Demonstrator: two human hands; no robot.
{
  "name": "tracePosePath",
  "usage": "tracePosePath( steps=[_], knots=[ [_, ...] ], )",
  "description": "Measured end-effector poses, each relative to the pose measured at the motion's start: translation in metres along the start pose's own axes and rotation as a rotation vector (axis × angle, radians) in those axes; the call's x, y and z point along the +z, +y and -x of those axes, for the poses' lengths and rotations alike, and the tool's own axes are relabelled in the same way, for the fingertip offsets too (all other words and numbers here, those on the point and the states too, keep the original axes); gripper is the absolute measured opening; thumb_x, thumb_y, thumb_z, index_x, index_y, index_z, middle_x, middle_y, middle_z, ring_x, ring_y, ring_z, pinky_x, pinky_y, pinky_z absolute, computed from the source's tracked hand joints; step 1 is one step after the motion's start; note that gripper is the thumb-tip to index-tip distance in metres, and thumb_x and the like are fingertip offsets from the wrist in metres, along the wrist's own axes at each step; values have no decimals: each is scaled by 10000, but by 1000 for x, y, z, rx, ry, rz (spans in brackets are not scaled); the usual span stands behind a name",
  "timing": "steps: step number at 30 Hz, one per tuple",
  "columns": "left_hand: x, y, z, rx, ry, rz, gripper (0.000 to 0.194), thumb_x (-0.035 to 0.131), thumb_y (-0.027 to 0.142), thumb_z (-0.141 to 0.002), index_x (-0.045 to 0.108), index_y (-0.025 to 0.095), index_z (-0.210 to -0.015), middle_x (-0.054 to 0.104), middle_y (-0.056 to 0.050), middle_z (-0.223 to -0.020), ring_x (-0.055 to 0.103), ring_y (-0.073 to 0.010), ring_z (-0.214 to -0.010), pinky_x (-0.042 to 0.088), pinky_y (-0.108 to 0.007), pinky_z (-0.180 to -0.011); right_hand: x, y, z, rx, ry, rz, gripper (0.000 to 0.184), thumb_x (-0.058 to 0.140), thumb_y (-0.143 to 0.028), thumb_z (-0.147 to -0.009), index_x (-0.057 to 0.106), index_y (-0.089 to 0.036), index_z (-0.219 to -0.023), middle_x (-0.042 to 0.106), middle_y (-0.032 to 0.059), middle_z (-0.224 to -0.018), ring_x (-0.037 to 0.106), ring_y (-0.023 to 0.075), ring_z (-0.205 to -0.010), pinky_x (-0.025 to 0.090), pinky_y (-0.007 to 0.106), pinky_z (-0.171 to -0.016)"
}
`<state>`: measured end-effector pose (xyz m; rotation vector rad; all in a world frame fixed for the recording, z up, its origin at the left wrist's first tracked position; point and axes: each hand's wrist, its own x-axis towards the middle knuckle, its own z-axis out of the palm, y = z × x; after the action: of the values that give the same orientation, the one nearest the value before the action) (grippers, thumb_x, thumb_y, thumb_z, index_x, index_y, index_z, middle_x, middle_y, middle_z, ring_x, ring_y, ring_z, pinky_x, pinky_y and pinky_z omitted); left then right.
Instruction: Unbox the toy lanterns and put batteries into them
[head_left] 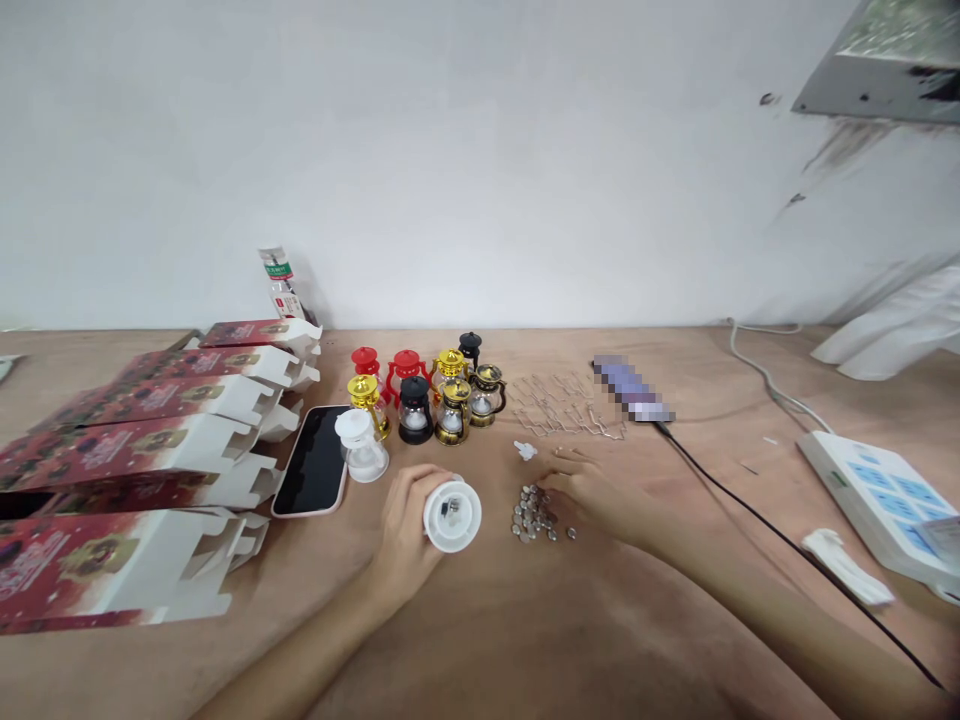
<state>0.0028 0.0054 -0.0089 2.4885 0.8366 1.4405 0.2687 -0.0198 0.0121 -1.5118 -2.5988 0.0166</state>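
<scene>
My left hand [409,515] is wrapped round a small white lantern [466,518], tipped so its round underside faces me. The battery compartment in its base is uncovered, with dark and metal parts showing inside. My right hand [581,488] is at the far right edge of a heap of silvery button cells [531,515], its fingers apart and reaching left, with fingertips by the upper cells. Behind the heap lies a small pile of white plastic pieces [525,451]. Another white lantern [361,447] stands left of my left hand, before several red, gold, black and bronze lanterns [415,410].
Red printed boxes [150,450] with open white flaps lie along the left, beside a dark-screened phone [311,462]. Thin wire handles [566,405] lie behind my right hand. A blurred-out phone [634,388] trails a black cable. A white power strip [881,500] stands right; a bottle [279,280] leans at the wall.
</scene>
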Motion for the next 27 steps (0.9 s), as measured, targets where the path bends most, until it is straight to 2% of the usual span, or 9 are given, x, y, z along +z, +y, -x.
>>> tracePosePath(
  steps=[3, 7, 11, 14, 17, 21, 24, 27],
  knots=[
    [0, 0, 0, -6, -10, 2, 273, 513, 176, -838, 473, 211, -1106, 579, -80, -983, 572, -208, -937, 499, -338, -753, -2, -1, 4, -22, -61, 32, 285, 510, -35, -808, 700, -204, -937, 694, 76, -1000, 620, 244, -951, 482, 369, -809],
    [0, 1, 0, -23, -20, -10, 279, 518, 172, -831, 481, 216, -1104, 571, -79, -988, 580, -208, -927, 500, -339, -744, 3, 1, 8, -61, -5, 69, 251, 513, -46, -821, 692, -201, -904, 685, 98, -1000, 623, 239, -963, 477, 387, -847],
    [0, 1, 1, -20, -4, 1, 278, 524, 167, -830, 481, 215, -1101, 564, -74, -980, 580, -202, -908, 500, -330, -730, 10, 9, 5, -110, 33, 98, 209, 487, -94, -865, 672, -185, -828, 686, 93, -903, 639, 224, -864, 496, 363, -769],
    [0, 1, 1, -26, -3, 9, 290, 532, 173, -824, 485, 216, -1106, 568, -78, -987, 579, -209, -923, 498, -333, -739, 6, 8, 0, -118, 49, 66, 220, 461, -158, -898, 652, -187, -792, 685, 87, -879, 640, 219, -814, 501, 352, -707],
    [0, 2, 1, -31, 4, 23, 292, 529, 168, -818, 496, 213, -1105, 576, -79, -988, 577, -210, -935, 493, -330, -747, -11, -12, -7, -122, 178, -100, 232, 436, -210, -925, 633, -193, -804, 679, 60, -813, 629, 188, -773, 504, 332, -699],
    [1, 2, 1, -29, 17, 35, 301, 538, 147, -808, 500, 205, -1101, 579, -76, -984, 576, -203, -927, 491, -319, -747, -35, -55, -16, -135, 424, -337, 161, 459, -231, -931, 607, -206, -871, 675, 39, -838, 625, 153, -789, 502, 294, -697],
    [1, 2, 1, -20, 14, 32, 277, 545, 177, -825, 493, 204, -1096, 575, -78, -980, 576, -200, -909, 491, -319, -745, -42, -76, -23, -194, 518, -352, 105, 496, -199, -912, 593, -206, -873, 671, 35, -834, 613, 148, -764, 496, 290, -688],
    [1, 3, 2, -21, -10, 27, 261, 542, 228, -849, 480, 204, -1101, 563, -83, -987, 575, -202, -903, 492, -325, -745, -39, -82, -29, -259, 561, -306, 71, 524, -168, -895, 590, -187, -874, 667, 52, -862, 595, 150, -758, 485, 289, -679]
  ],
)
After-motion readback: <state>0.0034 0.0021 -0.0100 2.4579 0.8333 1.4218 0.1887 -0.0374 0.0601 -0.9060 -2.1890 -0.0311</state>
